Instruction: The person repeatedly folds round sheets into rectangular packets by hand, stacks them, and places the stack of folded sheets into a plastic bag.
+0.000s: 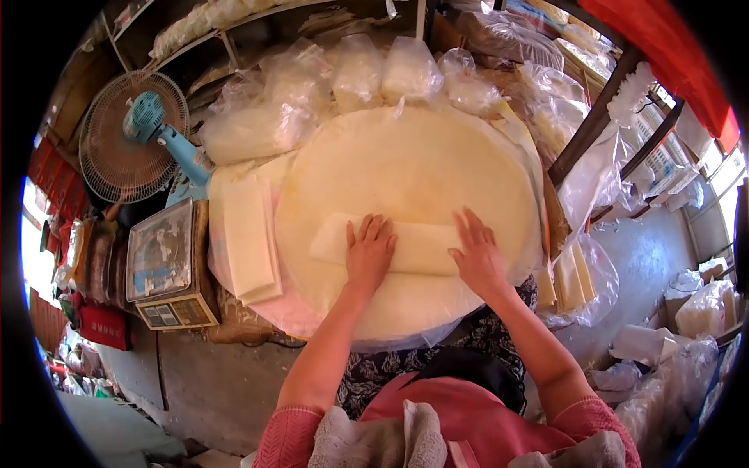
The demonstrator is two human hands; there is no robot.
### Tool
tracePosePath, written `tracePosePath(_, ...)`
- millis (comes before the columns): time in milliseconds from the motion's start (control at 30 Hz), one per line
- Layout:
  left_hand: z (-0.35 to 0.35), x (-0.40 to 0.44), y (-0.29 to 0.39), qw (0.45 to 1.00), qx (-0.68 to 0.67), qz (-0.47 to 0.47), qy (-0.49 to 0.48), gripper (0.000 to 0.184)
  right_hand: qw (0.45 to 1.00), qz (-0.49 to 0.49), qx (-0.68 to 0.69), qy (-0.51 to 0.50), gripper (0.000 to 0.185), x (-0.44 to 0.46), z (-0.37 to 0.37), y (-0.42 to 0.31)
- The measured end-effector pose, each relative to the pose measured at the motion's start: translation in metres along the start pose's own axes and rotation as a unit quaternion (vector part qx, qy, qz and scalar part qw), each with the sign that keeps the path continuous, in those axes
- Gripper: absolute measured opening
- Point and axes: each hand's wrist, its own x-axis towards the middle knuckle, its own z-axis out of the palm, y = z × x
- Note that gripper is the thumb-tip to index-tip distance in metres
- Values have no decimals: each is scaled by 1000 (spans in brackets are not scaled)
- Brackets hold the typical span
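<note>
Folded sheet (421, 248) lay on the round stack at frame center, beneath the left grip (370, 248) and right grip (476, 248), both unclenched, palms down.

At left, one blue round-caged fan (147, 117), one box-shaped metal-topped scale (161, 253) and one pile of long cream sheets (248, 238) are counted; centrally, one folded cream sheet (424, 248); far, at least four clear plastic bags (411, 74).
</note>
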Motion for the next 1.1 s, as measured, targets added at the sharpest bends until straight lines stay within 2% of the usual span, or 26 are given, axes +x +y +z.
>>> tracePosePath(33,0,0,-1,1000,-10,2,10,30,996,-76,-44,9,51,3,1,-2)
tracePosePath(133,-8,14,-6,982,-78,-41,-169,31,998,-56,-16,-36,45,-7,37,10)
tracePosePath(167,16,6,-16,989,-145,-20,-10,36,997,-58,-30,-48,44,-2,40,10)
tracePosePath(200,44,-11,-24,970,-191,12,151,42,995,-67,-40,-60,43,0,40,9)
tracePosePath(233,25,-17,-10,981,-128,-59,131,46,994,-61,-59,-72,41,3,38,6)
tracePosePath(267,-4,-23,12,975,-123,-157,96,43,991,-62,-90,-72,40,-1,42,8)
tracePosePath(300,-36,-28,22,954,-198,-211,82,37,992,-32,-85,-87,39,-3,33,-2)
tracePosePath(333,-76,-27,37,875,-321,-359,-47,36,996,-32,-48,-71,39,-10,21,-12)
tracePosePath(400,-72,-53,36,838,-364,-388,-125,43,993,-69,-25,-88,40,-29,20,-29)
tracePosePath(500,-61,-80,38,797,-462,-387,-41,50,963,-183,152,-126,41,-42,8,-55)
tracePosePath(600,-62,-89,29,665,-620,-416,-41,53,935,-41,330,-125,47,-36,30,-57)
tracePosePath(633,-65,-91,29,636,-654,-408,-44,51,873,76,465,-127,52,-30,33,-62)
tracePosePath(700,-72,-91,31,575,-718,-389,-52,49,786,144,574,-180,51,-14,23,-68)
tracePosePath(733,-72,-91,32,571,-723,-386,-46,50,735,175,623,-204,51,-9,20,-70)
tracePosePath(800,-70,-95,34,562,-735,-378,-35,53,809,116,537,-210,52,-3,27,-59)
tracePosePath(867,-73,-98,25,576,-728,-369,-46,55,878,60,424,-214,54,6,25,-48)
tracePosePath(933,-77,-107,18,607,-700,-373,-50,55,970,-43,211,-110,57,14,35,-18)
tracePosePath(967,-79,-110,15,632,-674,-379,-47,54,989,-97,98,-55,58,19,39,-6)
tracePosePath(1067,-84,-117,2,673,-634,-377,-54,55,985,-59,129,-100,60,30,21,14)
tracePosePath(1100,-85,-120,-2,680,-627,-375,-59,56,989,-64,85,-106,59,29,23,19)
